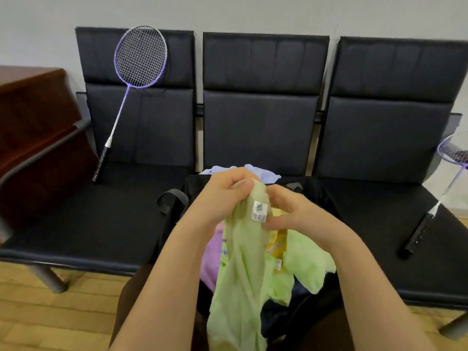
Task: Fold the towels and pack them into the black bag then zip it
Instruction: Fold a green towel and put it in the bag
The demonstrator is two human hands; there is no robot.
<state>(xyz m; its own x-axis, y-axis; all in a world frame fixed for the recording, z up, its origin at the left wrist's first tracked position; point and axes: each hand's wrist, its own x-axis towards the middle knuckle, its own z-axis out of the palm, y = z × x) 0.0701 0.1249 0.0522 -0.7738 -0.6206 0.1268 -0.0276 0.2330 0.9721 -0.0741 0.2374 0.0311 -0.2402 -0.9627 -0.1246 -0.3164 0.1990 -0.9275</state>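
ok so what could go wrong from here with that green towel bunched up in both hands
1. The green towel hangs crumpled from the left hand and right hand; with both grips near one corner, it may fold unevenly.
2. Its loose end dangles over the open black bag, where other cloths already lie unfolded, so it could snag or tangle with them.
3. The racket leaning on the seat to the right could be knocked if the towel is shaken out wide.

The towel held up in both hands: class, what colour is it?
Light green, with a small white label near the top; the towel shows best in the head view.
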